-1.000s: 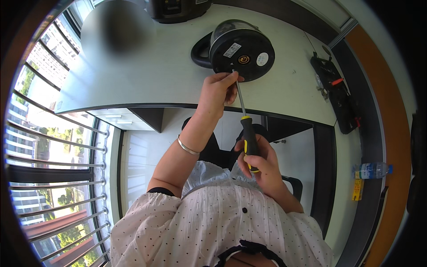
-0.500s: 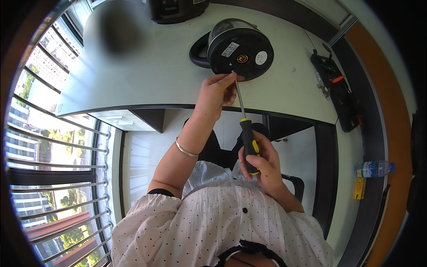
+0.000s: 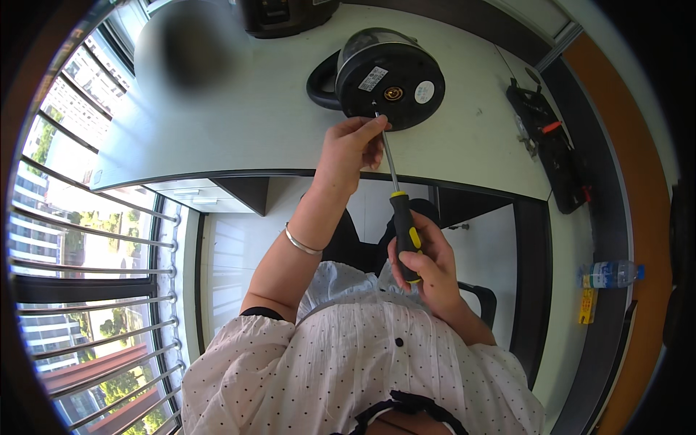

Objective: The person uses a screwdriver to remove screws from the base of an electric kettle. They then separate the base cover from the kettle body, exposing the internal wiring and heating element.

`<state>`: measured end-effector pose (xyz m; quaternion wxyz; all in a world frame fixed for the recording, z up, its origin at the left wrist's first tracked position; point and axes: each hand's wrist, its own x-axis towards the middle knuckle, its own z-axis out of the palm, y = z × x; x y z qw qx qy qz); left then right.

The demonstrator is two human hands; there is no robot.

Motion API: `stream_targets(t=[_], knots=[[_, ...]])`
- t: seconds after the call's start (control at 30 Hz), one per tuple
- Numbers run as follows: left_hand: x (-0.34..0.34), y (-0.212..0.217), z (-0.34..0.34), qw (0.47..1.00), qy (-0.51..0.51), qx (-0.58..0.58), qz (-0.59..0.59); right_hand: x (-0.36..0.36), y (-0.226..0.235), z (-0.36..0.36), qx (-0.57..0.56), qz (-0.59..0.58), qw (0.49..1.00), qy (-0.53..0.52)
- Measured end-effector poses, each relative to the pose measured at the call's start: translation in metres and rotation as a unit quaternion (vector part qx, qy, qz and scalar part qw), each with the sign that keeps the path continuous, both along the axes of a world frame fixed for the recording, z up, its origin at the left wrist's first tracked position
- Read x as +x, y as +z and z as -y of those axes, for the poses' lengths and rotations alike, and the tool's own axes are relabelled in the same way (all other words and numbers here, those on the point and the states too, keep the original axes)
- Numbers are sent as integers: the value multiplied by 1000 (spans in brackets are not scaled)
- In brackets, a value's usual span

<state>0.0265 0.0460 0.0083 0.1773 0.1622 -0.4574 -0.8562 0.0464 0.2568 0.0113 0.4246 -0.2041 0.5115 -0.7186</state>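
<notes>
An electric kettle [image 3: 406, 112] lies on its side on the table, its round black base turned toward me and its handle at the left. My right hand [image 3: 428, 254] is closed round the black and yellow handle of a screwdriver [image 3: 392, 163]. The metal shaft points up and away to the lower part of the kettle's base, just below a small screw spot. My left hand [image 3: 360, 141] pinches the shaft close to its tip, fingers near the base's lower edge. Whether a screw sits at the tip is too small to tell.
On the right of the table lies an open black tool case [image 3: 547, 141] with red parts. A water bottle [image 3: 609, 275] and a yellow box [image 3: 587, 306] are farther right. A dark appliance [image 3: 286, 18] stands at the back. The table's front edge [image 3: 290, 172] runs under my left forearm.
</notes>
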Motion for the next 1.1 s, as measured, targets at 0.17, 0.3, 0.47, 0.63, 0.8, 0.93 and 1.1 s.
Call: stream_targets(t=[0.17, 0.3, 0.47, 0.63, 0.8, 0.93, 1.1], knots=[[-1, -1, 0, 1000, 10, 1, -1, 0, 2, 0, 5, 2, 1000, 2], [1, 2, -1, 1000, 5, -2, 4, -1, 0, 0, 7, 5, 1000, 4], [0, 1, 0, 1000, 6, 1, 2, -1, -2, 0, 5, 2, 1000, 2], [-1, 0, 1, 1000, 2, 6, 2, -1, 0, 1, 4, 2, 1000, 3], [-1, -1, 1, 1000, 4, 7, 0, -1, -1, 1, 4, 3, 1000, 4], [0, 1, 1, 1000, 4, 4, 3, -1, 0, 1, 14, 1, 1000, 3], [-1, 2, 1, 1000, 10, -8, 11, 2, -2, 3, 43, -25, 999, -12]])
